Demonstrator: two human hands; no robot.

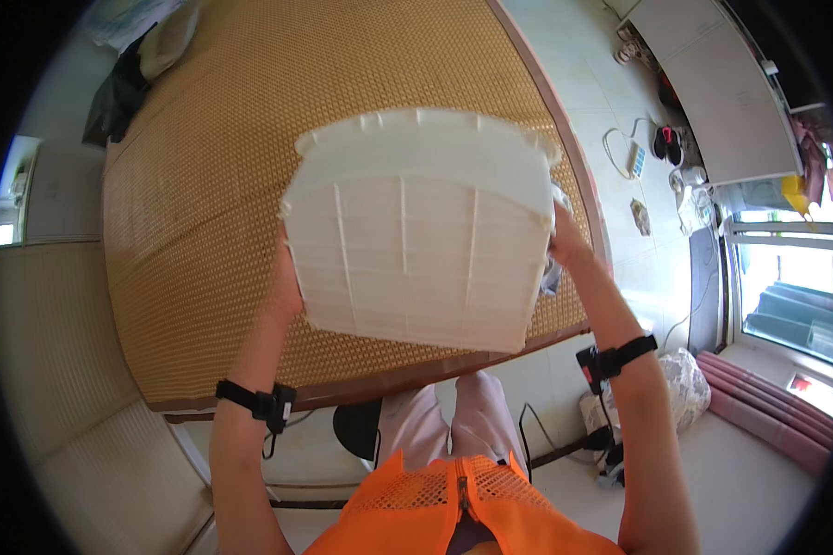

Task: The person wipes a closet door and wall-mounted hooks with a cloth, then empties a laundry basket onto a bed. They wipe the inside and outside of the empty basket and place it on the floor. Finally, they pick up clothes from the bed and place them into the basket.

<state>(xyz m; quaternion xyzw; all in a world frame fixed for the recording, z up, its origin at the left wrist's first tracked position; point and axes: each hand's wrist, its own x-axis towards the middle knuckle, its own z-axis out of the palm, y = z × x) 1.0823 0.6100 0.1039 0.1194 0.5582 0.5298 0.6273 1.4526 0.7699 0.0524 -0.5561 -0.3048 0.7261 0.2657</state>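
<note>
A large whitish plastic bin (416,250) is held up in front of me, with a ribbed outer face towards my head. My left hand (290,274) grips its left side, and most of the fingers are hidden behind the wall. On the opposite side my right hand (568,239) holds the bin, its fingertips also out of sight. Part of a greyish cloth (551,277) shows past the bin's right side, close to my right hand; whether it touches the hand I cannot tell. Beneath is a woven tan mat (201,229) over a bed-like surface.
The surface has a brown front edge (416,371) near my knees. Dark bundled items (128,90) lie at its far left. On the floor to the right are a power strip (637,161), dark shoes (668,146) and a plastic-wrapped bundle (684,381). A white cabinet (736,97) stands beyond.
</note>
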